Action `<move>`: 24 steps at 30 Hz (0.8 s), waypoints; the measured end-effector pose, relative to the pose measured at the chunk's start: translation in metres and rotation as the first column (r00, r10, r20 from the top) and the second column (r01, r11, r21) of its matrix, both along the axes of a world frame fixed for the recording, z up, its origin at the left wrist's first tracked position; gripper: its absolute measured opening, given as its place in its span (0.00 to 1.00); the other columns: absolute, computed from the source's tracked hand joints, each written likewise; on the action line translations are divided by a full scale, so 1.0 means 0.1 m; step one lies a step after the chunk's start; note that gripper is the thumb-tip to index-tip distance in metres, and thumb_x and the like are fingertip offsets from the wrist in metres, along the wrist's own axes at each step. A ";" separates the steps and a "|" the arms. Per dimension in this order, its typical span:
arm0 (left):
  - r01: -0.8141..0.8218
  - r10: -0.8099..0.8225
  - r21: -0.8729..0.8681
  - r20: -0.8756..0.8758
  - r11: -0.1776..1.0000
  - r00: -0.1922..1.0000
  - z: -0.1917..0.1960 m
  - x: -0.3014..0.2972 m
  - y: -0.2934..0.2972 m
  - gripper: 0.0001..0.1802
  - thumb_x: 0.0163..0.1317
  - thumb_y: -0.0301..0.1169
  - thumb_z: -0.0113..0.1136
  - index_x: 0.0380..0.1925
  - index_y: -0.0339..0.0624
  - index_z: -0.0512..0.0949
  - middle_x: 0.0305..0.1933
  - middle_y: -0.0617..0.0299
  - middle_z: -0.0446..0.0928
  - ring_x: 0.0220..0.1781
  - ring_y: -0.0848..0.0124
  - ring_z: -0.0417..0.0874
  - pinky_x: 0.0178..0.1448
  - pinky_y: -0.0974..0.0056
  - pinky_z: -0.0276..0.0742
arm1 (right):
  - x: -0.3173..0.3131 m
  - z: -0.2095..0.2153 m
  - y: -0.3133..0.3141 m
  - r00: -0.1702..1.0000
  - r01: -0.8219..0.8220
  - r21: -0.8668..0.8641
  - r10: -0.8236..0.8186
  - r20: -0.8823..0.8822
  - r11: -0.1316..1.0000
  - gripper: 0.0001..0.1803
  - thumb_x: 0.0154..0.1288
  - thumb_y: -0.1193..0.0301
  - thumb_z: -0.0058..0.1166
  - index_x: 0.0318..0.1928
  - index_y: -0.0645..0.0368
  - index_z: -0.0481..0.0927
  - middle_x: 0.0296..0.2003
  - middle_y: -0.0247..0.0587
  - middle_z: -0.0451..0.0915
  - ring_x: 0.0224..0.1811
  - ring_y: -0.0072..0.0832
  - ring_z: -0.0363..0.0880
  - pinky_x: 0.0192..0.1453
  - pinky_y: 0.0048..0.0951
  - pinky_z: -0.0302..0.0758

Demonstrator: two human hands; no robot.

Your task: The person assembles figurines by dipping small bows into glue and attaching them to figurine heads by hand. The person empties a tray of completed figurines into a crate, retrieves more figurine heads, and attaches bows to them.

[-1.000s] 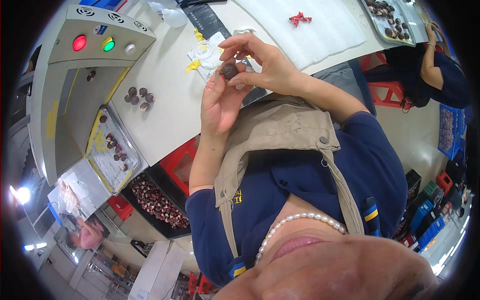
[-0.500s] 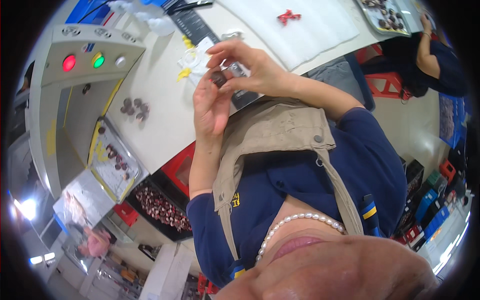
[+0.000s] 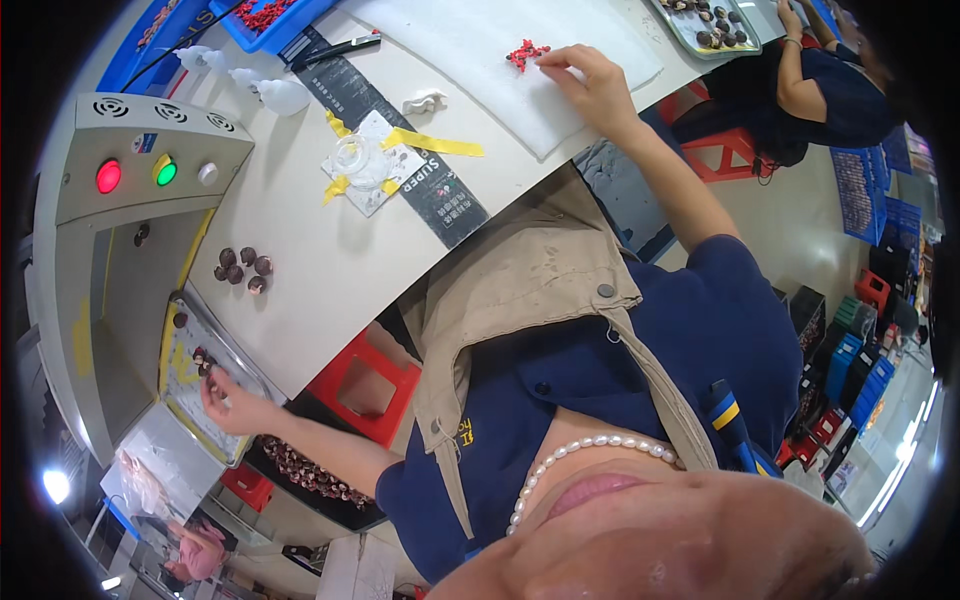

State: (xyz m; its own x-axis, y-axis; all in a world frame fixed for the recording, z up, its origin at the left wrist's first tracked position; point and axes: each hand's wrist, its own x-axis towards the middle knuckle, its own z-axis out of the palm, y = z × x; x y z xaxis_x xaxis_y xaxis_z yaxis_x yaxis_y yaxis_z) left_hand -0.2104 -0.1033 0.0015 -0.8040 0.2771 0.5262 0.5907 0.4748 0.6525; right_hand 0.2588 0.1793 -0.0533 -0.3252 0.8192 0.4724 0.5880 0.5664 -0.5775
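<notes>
Head view, looking down past a tan apron and navy shirt: the person's arms are flung wide across a white worktable [image 3: 330,280]. Left hand [image 3: 228,400] rests on a metal tray [image 3: 190,395] set below the table's near edge, its fingers curled over a few small dark round pieces [image 3: 202,358] at the tray's inner end; whether the fingertips are pinched on one cannot be told at this size. Right hand [image 3: 597,88] lies far across the table on a white foam sheet [image 3: 480,50], fingers together and pointing toward a small red cluster [image 3: 527,53] that sits just beside the fingertips, on the side nearer the table's middle; the hand looks to touch it rather than grip it. A second group of dark round pieces [image 3: 242,268] lies on the bare tabletop, well apart from the right hand and near the left, up and inward from the tray. Between the two hands stand a clear round cup [image 3: 360,158] taped down with yellow strips and a black strip mat [image 3: 400,150]. A grey control box [image 3: 150,160] with a red and a green lamp flanks the tray. Another worker [image 3: 800,90] sits at the table's far end beside a second tray of dark pieces [image 3: 710,20].
</notes>
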 end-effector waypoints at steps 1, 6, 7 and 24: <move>-0.049 0.049 -0.013 0.018 0.999 0.999 -0.02 -0.16 -0.12 0.16 0.53 0.33 0.65 0.38 0.33 0.77 0.35 0.54 0.80 0.34 0.68 0.80 0.38 0.67 0.76 | 0.00 -0.02 0.05 1.000 -0.019 0.008 0.019 -0.006 1.000 0.07 0.57 0.74 0.56 0.37 0.59 0.81 0.34 0.40 0.80 0.37 0.29 0.78 0.43 0.24 0.73; -0.164 0.089 -0.346 -0.223 0.924 0.971 -0.44 -1.62 -0.79 0.23 0.51 0.45 0.64 0.42 0.41 0.78 0.39 0.54 0.81 0.36 0.55 0.80 0.42 0.59 0.74 | -0.38 0.09 -0.15 0.997 0.043 -0.178 -0.031 0.066 0.983 0.09 0.58 0.71 0.57 0.39 0.60 0.80 0.33 0.39 0.80 0.34 0.24 0.77 0.41 0.23 0.72; -0.254 0.101 -0.484 -0.319 0.837 0.942 -0.47 -1.68 -0.70 0.21 0.52 0.48 0.60 0.41 0.49 0.79 0.39 0.57 0.81 0.37 0.53 0.80 0.42 0.56 0.73 | -0.44 0.13 -0.24 0.997 0.040 -0.155 -0.028 0.075 0.987 0.09 0.58 0.71 0.57 0.39 0.60 0.80 0.32 0.39 0.80 0.34 0.23 0.77 0.41 0.22 0.72; 0.563 -0.685 -0.645 0.084 0.516 0.724 0.18 -0.53 0.66 0.10 0.52 0.28 0.57 0.35 0.41 0.79 0.34 0.51 0.79 0.37 0.55 0.80 0.44 0.57 0.73 | -0.41 0.34 -0.51 0.986 -0.031 -0.235 -0.009 -0.168 0.971 0.07 0.58 0.76 0.55 0.38 0.57 0.79 0.33 0.37 0.83 0.36 0.22 0.81 0.41 0.24 0.76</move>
State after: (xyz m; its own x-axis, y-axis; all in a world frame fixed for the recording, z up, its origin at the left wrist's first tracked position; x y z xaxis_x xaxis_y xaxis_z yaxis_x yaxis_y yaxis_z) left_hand -0.2635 -0.0374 0.0197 -0.2162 0.9642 0.1535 0.9549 0.1760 0.2390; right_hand 0.2176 0.1281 -0.0193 -0.2678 0.9108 0.3142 0.4663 0.4080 -0.7849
